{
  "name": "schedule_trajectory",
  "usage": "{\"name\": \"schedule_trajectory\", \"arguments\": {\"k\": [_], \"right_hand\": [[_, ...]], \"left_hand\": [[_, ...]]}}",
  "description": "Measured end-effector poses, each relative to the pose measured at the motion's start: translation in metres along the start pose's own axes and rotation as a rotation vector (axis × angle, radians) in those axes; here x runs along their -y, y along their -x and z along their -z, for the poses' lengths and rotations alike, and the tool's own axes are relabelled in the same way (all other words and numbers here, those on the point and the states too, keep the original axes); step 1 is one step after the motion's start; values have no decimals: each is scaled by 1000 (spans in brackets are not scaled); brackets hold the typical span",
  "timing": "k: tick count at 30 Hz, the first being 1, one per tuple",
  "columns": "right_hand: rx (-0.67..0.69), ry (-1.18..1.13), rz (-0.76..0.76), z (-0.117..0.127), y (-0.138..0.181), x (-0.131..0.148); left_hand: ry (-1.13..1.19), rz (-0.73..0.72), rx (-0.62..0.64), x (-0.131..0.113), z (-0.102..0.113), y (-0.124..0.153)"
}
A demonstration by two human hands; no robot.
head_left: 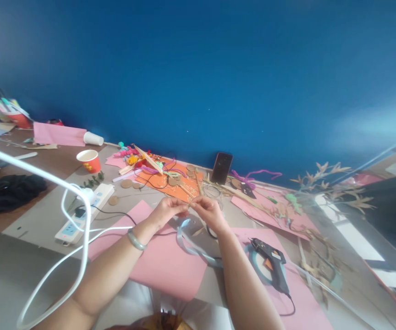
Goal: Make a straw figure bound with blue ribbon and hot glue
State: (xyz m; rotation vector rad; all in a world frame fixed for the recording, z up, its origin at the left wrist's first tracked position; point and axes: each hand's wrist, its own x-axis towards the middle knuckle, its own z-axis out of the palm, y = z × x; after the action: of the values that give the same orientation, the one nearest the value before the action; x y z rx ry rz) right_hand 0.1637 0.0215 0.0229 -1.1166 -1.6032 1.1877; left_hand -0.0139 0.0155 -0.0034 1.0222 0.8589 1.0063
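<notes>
Over the middle of the table, my left hand [170,210] and my right hand [207,211] meet fingertip to fingertip. Each is closed in a pinch. Whatever is between the fingertips is too small and blurred to name. Just below them a light blue ribbon [183,236] curls across the table, its lower part passing toward my right forearm. Pink paper [173,270] lies under my left forearm. Right of my right forearm, a black hot glue gun [270,261] rests on a roll of blue ribbon [255,261] and another pink sheet.
At left, a white cable [88,238] loops up in front of the power strip [84,215]; a red paper cup [90,161] stands behind. Orange paper [163,183] with craft scraps lies beyond my hands. A phone [222,168] leans at the blue wall. Dried stems [321,256] lie right.
</notes>
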Motion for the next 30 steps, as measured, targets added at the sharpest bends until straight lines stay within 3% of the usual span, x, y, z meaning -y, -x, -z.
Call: {"name": "schedule_trajectory", "arguments": {"k": [8,14,19,30], "right_hand": [[-24,-16,-1,-4,-2,-3],[-231,-208,-29,-7,-3,-2],[-163,-111,-124,-11,-2,4],[-148,-170,-137,-20,0,5]], "left_hand": [[-21,-8,-18,3,1,-1],[-51,-88,-105,0,-1,-2],[-49,-103,-126,-1,-4,0],[-68,-125,-73,-1,-5,1]]}}
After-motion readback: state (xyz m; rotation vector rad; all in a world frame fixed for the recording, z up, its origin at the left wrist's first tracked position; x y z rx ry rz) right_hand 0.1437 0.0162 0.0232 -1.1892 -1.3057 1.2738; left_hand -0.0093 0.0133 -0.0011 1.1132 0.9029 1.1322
